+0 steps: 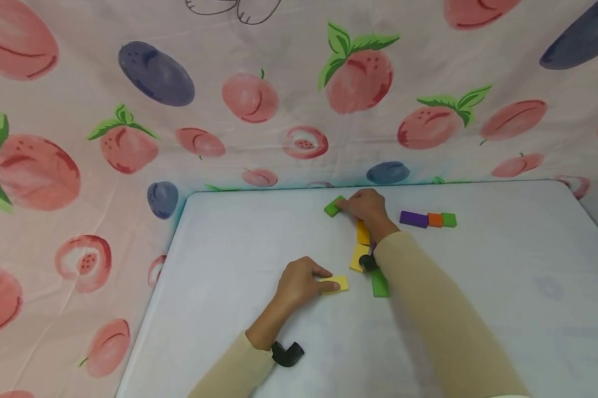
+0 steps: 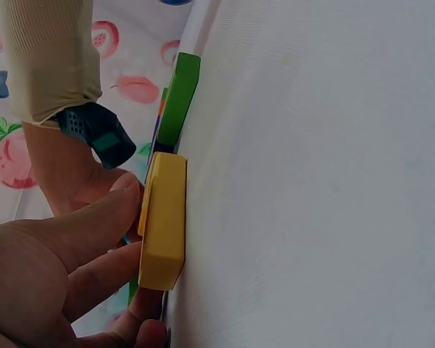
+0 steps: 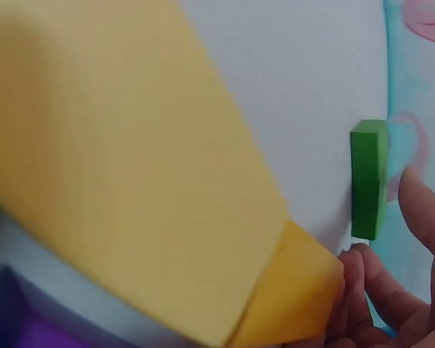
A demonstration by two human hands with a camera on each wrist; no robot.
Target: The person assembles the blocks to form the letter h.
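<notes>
In the head view my left hand (image 1: 302,283) pinches a light yellow block (image 1: 342,283) between thumb and fingers, near the table's middle. The left wrist view shows that yellow block (image 2: 164,221) close up, beside the thumb. My right hand (image 1: 365,207) is farther back, its fingertips at the right end of a flat green block (image 1: 333,206). In the right wrist view, one digit stands slightly apart from the green block (image 3: 368,181). Under the right wrist lie an orange-yellow block (image 1: 363,233) and another light yellow block (image 1: 358,257); a purple one is mostly hidden.
A second green block (image 1: 380,283) lies beside the right sleeve. Farther right, a purple block (image 1: 413,219), an orange block (image 1: 435,220) and a small green block (image 1: 450,220) form a row. The white table (image 1: 229,243) ends at a fruit-patterned cloth (image 1: 279,50).
</notes>
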